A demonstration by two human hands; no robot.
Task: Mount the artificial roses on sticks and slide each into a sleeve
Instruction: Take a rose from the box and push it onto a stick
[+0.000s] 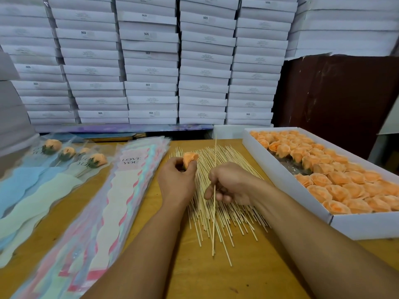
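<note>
Two bare forearms enter from the bottom edge of the view, ending in the left hand (177,181) and the right hand (230,184). Neither arm shows a sleeve or cuff anywhere along its visible length; both are uncovered from the frame's lower edge to the fingers. No glove, ring, watch or wristband shows on either hand or wrist. The right hand's fingernails look short and unpainted; the left hand's nails are hidden.

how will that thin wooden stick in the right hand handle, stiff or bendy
The stick probably stays fairly stiff: it looks straight while the right hand pinches it. Being so thin, it likely snaps if forced, and would roll easily like the pile.
</note>
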